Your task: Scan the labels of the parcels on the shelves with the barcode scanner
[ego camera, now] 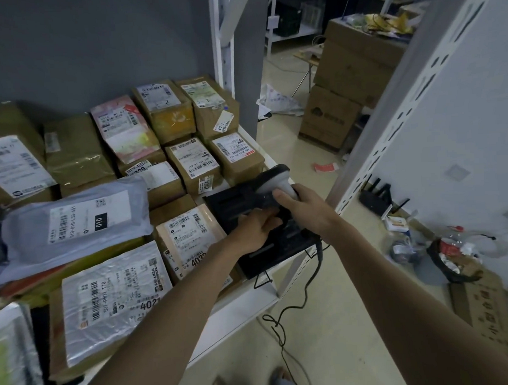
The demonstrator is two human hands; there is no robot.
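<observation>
Barcode scanner (271,181) in right hand (306,209), left hand (255,228) on black parcel (266,235)

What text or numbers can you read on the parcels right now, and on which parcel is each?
"010" on the grey plastic mailer bag, in a black patch.
"4021" on the clear-wrapped flat parcel.
"403", cut off by the left hand, on the tan taped box.
"47 3" on the white tag of the rear brown carton.
All finer label print is too blurred.
</observation>
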